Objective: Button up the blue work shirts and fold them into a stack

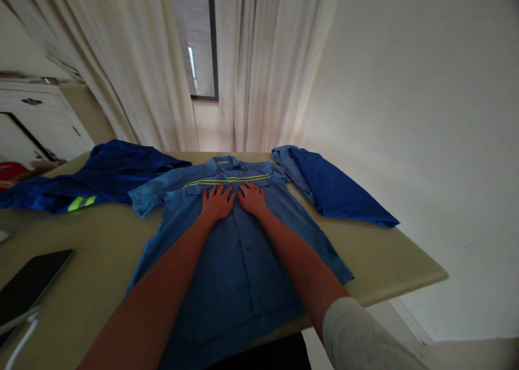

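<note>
Shirt lying flat on bench | left hand, right hand pressing open-palmed on chest, gripping nothing | risk: hem overhanging near edge is likely dragging fabric off.

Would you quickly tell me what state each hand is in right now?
Left hand: open, flat on the blue work shirt.
Right hand: open, flat on the shirt too.

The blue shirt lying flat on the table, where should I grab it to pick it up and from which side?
Probably at the two shoulders, just outside the collar. The shirt lies front up and spread flat, collar at the table's far edge. Left hand and right hand rest flat below the yellow stripe. Reach from the near side and pinch each shoulder seam from above.
</note>
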Demonstrator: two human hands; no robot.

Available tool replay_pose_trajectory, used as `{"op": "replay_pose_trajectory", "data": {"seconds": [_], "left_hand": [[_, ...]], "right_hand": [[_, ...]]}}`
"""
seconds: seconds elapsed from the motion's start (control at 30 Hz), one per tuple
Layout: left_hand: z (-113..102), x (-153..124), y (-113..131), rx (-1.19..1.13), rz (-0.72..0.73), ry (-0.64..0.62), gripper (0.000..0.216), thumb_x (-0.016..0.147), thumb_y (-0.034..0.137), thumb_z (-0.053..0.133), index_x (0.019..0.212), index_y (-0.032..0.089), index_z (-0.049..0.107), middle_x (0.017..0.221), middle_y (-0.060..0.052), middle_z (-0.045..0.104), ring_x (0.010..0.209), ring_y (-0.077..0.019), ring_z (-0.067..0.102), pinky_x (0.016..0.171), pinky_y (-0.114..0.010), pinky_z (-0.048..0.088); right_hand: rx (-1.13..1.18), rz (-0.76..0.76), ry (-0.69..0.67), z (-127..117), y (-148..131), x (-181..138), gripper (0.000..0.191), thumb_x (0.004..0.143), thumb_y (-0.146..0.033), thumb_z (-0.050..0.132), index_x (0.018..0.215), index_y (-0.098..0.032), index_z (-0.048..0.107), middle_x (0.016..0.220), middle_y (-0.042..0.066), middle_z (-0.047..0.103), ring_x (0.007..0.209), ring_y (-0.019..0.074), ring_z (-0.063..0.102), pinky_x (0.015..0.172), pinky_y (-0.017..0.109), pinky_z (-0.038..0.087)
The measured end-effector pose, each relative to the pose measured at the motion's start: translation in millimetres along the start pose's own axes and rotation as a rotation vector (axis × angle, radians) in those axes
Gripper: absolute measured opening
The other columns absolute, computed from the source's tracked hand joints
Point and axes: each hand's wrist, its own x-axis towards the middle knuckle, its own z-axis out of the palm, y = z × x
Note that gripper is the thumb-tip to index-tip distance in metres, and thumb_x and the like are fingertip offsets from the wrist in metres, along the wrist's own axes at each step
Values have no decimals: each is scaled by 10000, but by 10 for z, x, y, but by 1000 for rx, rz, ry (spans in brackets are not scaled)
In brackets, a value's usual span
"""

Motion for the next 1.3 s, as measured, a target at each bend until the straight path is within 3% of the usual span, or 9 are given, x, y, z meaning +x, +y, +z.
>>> {"op": "replay_pose_trajectory", "data": {"seconds": [0.17, 0.27, 0.37, 0.47, 0.67, 0.8, 0.93, 1.17, 1.3], "left_hand": [[-140, -114, 42, -33, 3, 158, 421, 1004, 230, 376, 1335, 184, 631, 1332, -150, 668, 1246, -283, 593, 1078, -447, 456], [-198, -177, 42, -25, 52, 158, 367, 940, 134, 422, 1193, 178, 685, 1200, -122, 706, 1155, -252, 626, 1037, -370, 475], [-212, -214, 52, -5, 64, 152, 349, 917, 101, 427, 1103, 184, 711, 1142, -110, 716, 1115, -244, 635, 1013, -354, 486], [-230, -252, 96, 39, 44, 134, 345, 935, 125, 428, 1114, 186, 716, 1176, -124, 702, 1131, -259, 628, 985, -369, 504], [-261, -547, 218, 79, 102, -1, 332, 973, 173, 438, 1161, 182, 712, 1224, -137, 698, 1164, -258, 636, 993, -368, 503], [-195, -851, 238, -13, 195, 48, 329, 1017, 332, 467, 1198, 213, 715, 1341, -114, 670, 1213, -254, 619, 1062, -383, 469], [-193, -1000, 261, -74, 246, 39, 260, 993, 288, 521, 1153, 216, 713, 1214, -86, 707, 1111, -243, 641, 1011, -372, 486], [-254, -1010, 352, -194, 196, 68, 184, 954, 182, 537, 1016, 218, 706, 1063, -65, 697, 1029, -219, 641, 949, -346, 495], [-291, -1021, 382, -214, 229, 107, 209, 976, 200, 524, 1029, 241, 722, 1084, -58, 685, 1045, -217, 623, 974, -342, 494]], "right_hand": [[156, -60, 185, -186, -58, -152, 326, 1014, -260, 478, 1296, -175, 619, 1309, 122, 646, 1248, 228, 553, 1095, 347, 392], [154, -117, 53, -314, -171, -464, 235, 978, -354, 575, 1126, -188, 651, 1100, 105, 686, 1079, 238, 618, 983, 346, 454], [55, -105, -117, -387, -311, -829, 351, 891, -477, 687, 1091, -191, 648, 1075, 127, 680, 949, 273, 658, 829, 367, 500], [-35, -44, -124, -421, -391, -1052, 238, 924, -351, 622, 1096, -191, 658, 1132, 156, 682, 939, 276, 682, 780, 355, 498], [193, 0, -77, -464, -179, -1003, 346, 897, -150, 558, 1230, -190, 641, 1005, 87, 752, 928, 239, 702, 840, 333, 495], [424, 24, -53, -436, 5, -921, 324, 909, -115, 539, 1204, -182, 657, 993, 50, 749, 899, 180, 690, 846, 284, 500], [492, -14, -47, -388, 19, -917, 286, 947, -112, 509, 1168, -175, 679, 986, 47, 737, 906, 166, 679, 868, 284, 499], [322, -154, -152, -435, -116, -1038, 360, 794, -254, 791, 1135, -191, 695, 1007, 55, 727, 899, 202, 665, 817, 289, 497], [179, -169, -119, -487, -185, -1081, 334, 801, -206, 707, 1135, -186, 702, 1074, 91, 725, 980, 238, 669, 857, 315, 491]]}}
